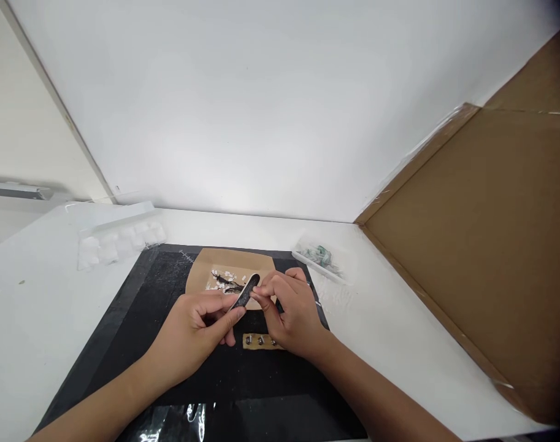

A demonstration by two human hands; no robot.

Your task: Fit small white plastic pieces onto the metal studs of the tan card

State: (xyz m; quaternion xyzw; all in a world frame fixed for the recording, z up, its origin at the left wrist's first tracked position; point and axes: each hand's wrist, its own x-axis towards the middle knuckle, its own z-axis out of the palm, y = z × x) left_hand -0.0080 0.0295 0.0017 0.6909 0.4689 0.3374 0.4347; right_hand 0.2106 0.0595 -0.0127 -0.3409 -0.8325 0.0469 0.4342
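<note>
My left hand (192,322) is closed, thumb and fingers pinching a long oval black piece with a pale rim (247,291), which is held at a tilt. At the right edge of this piece, the fingertips of my right hand (286,304) are pressed together. What they pinch is too small to make out, and a dark bit shows under the palm. Behind both hands lies a brown paper tray (199,270) with white bits and torn black strips on it. Below the right hand is a tan strip (254,345) bearing several small metal pieces, its right end hidden.
A black mat (178,393) covers the middle of the white table (95,294). Clear plastic packaging with white lumps (121,239) lies at the back left. A clear box of small packets (321,256) stands at the back right. Cardboard (482,233) walls the right side.
</note>
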